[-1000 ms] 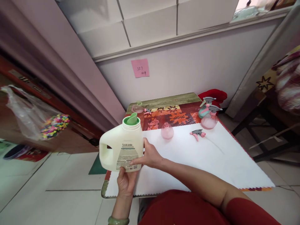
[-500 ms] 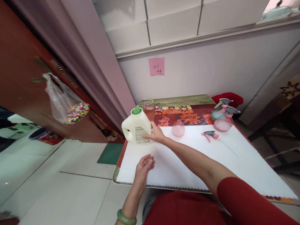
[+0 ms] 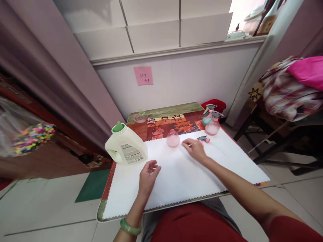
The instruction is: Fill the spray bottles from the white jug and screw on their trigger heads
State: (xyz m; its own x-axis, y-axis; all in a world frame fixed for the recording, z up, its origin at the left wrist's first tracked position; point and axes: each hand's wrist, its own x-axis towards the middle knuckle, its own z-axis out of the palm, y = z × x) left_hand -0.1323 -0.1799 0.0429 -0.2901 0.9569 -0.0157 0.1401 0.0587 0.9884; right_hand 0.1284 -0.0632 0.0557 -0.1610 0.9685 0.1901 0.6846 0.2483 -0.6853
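Note:
A cream jug (image 3: 133,148) with a green cap stands at the left of the white mat, and no hand touches it. My left hand (image 3: 148,177) hovers over the mat in front of the jug, open with loosely curved fingers and nothing held. Close to the right side of a small round pink bottle (image 3: 173,139), my right hand (image 3: 195,150) is open and empty, its fingers bent and apart from the glass. Just behind that hand lies a grey and pink spray trigger head (image 3: 203,138), partly hidden, its thin tube stretching right over the mat.
Two spray bottles with triggers, one pink (image 3: 212,128) and one teal (image 3: 206,119), stand at the back right. A clear bottle (image 3: 140,117) and another trigger head (image 3: 151,120) lie at the back left. A stool (image 3: 271,141) bears clothes at right.
My right hand has let go of the jug, now standing on the mat, and moved right beside the pink bottle. My left hand stays near the front. The view has swung right.

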